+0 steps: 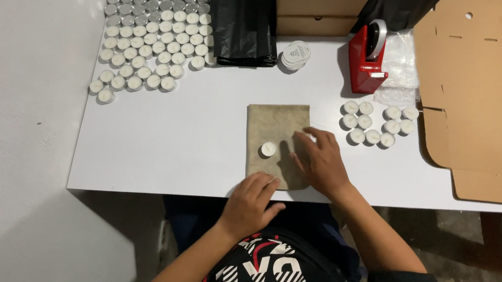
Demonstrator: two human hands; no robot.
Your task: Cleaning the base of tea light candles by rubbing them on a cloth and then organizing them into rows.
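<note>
1. Bare and loosely curled, the person's left hand (pixel 250 203) rested at the near edge of the white rectangular table (pixel 160 152), its fingertips touching the near end of the flat beige cloth pouch (pixel 275 134); it gripped nothing.
2. The right hand (pixel 321 161) lay spread on the pouch's right side, fingers flat and pressing, closed around nothing.
3. The pouch lay flat at the table's near middle, between the two hands. It looked soft and limp, likely to fold or slide, so its edges or corners seemed the best places to pinch it.
4. One small white tealight candle in a thin metal cup (pixel 268 149) sat upright on the pouch, just left of the right hand and apart from it. It seemed light and easily dented, best taken by the rim with two fingertips.
5. Further right, a small cluster of similar tealights (pixel 377 124) stood near the pouch, close enough to be knocked by a sweeping wrist.
6. Beyond them lay a flattened brown cardboard box blank (pixel 481 99), overhanging the table's right side.
7. At mid-depth stood a red tape dispenser (pixel 366 57), beside clear plastic wrapping (pixel 401 69) and a stack of round white stickers (pixel 296 55).
8. Far left, a large field of tealights (pixel 151 38) stood in rows.
9. Farthest back lay a black plastic bag (pixel 242 21) and brown cardboard boxes (pixel 321 9).
</note>
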